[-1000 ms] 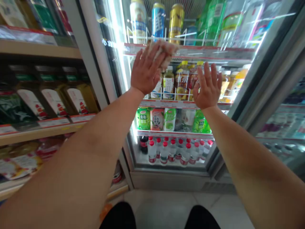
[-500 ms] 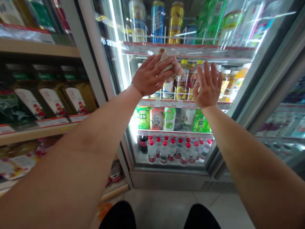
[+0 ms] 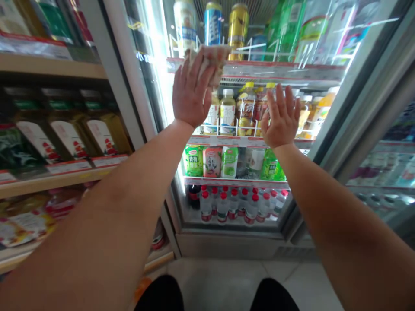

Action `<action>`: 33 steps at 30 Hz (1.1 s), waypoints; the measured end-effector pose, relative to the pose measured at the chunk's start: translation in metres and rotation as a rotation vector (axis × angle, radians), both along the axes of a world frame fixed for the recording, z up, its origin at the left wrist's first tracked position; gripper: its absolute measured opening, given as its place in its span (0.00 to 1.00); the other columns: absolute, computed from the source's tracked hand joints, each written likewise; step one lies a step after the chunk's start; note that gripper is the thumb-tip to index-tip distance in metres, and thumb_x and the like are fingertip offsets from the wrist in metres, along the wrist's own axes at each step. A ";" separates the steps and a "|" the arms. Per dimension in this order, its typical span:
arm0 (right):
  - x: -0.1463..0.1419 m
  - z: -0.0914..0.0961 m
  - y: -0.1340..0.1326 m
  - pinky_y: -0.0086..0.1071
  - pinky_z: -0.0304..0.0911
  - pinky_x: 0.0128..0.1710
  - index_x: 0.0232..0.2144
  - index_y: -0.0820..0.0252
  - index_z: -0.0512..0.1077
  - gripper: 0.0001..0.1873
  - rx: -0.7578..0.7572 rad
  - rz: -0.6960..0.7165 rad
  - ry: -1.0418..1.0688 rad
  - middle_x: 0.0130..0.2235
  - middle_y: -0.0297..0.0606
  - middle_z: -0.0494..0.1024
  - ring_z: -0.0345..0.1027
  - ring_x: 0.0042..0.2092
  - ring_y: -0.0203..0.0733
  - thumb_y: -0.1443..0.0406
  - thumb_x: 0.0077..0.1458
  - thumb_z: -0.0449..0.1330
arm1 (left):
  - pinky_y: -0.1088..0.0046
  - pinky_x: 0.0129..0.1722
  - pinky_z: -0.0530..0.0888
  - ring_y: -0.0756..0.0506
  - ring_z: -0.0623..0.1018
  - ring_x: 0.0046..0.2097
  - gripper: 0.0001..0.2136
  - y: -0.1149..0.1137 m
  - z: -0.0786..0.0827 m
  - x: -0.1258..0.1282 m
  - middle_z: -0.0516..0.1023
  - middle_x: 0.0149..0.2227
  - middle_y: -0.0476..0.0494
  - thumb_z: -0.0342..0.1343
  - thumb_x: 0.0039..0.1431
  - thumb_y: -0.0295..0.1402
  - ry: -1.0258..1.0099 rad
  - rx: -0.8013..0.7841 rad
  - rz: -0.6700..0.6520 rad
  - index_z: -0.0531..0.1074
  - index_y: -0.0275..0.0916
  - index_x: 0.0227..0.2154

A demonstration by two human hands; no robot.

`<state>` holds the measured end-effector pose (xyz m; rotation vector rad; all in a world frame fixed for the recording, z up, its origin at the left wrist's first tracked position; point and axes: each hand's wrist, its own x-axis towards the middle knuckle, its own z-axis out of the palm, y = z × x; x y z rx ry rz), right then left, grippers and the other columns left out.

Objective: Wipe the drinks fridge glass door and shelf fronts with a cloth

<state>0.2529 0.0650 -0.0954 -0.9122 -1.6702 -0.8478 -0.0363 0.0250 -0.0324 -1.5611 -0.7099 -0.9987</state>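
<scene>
My left hand (image 3: 191, 97) presses a crumpled, light-coloured cloth (image 3: 219, 56) against the glass door (image 3: 231, 231) of a lit drinks cooler. The cloth lies beneath its fingers and sticks out to the right at the level of the upper shelf edge. Farther right, my right hand (image 3: 280, 119) rests flat on the glass with its fingers stretched and holds nothing. Behind the glass near it are tea bottles with yellow caps (image 3: 246, 103) and juice bottles.
Inside the cooler stand cans (image 3: 213, 26), green bottles (image 3: 292, 26), drink cartons (image 3: 212, 162) and red-capped water bottles (image 3: 222, 207). To the left is a wooden shelf (image 3: 52, 67) with bottles. A metal door frame (image 3: 353, 142) runs along the right, and tiled floor (image 3: 223, 280) lies below.
My left hand has swept the cloth up and to the left, turning so its fingers point more upward. My right hand stays almost in place on the glass.
</scene>
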 end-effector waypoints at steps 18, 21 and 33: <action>0.000 0.000 0.002 0.59 0.39 0.72 0.72 0.50 0.50 0.32 0.033 -0.015 -0.010 0.73 0.36 0.52 0.37 0.75 0.50 0.60 0.67 0.43 | 0.52 0.75 0.40 0.43 0.43 0.74 0.25 -0.003 -0.003 0.000 0.44 0.73 0.65 0.40 0.72 0.46 0.074 -0.203 -0.048 0.55 0.54 0.70; 0.001 -0.001 0.002 0.59 0.39 0.72 0.72 0.50 0.50 0.32 0.031 -0.014 -0.009 0.73 0.35 0.52 0.37 0.75 0.49 0.60 0.67 0.42 | 0.51 0.74 0.38 0.45 0.38 0.74 0.27 -0.004 -0.003 -0.001 0.39 0.73 0.64 0.38 0.73 0.47 -0.051 -0.127 -0.076 0.52 0.49 0.71; 0.001 -0.001 0.002 0.60 0.38 0.72 0.72 0.51 0.51 0.32 0.016 -0.010 -0.007 0.73 0.35 0.51 0.36 0.75 0.50 0.61 0.67 0.43 | 0.48 0.73 0.48 0.40 0.43 0.74 0.26 0.000 -0.006 -0.006 0.36 0.73 0.61 0.41 0.73 0.46 0.136 -0.126 0.006 0.56 0.48 0.70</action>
